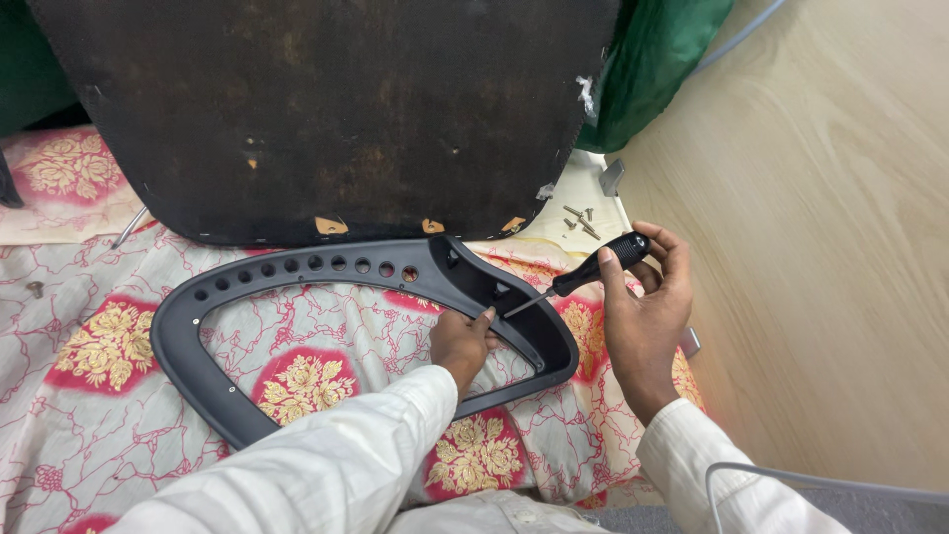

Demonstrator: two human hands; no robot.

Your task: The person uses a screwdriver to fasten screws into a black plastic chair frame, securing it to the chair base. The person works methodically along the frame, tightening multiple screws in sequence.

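The right hand (645,307) grips a black-handled screwdriver (583,275) at centre right, its tip on the black plastic chair frame (297,272). The left hand (461,341) pinches that frame's inner edge. Loose screws (581,220) lie above.

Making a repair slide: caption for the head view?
Right hand angles black-handled screwdriver into black plastic chair frame, steadied by left hand.

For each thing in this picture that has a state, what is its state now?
Black plastic armrest frame: lying flat on the flowered cloth.
Black-handled screwdriver: tilted, tip at the frame.
Right hand: gripping the screwdriver handle.
Left hand: resting on the frame near the tip.
Loose metal screws: lying free beside the dark brown seat board.
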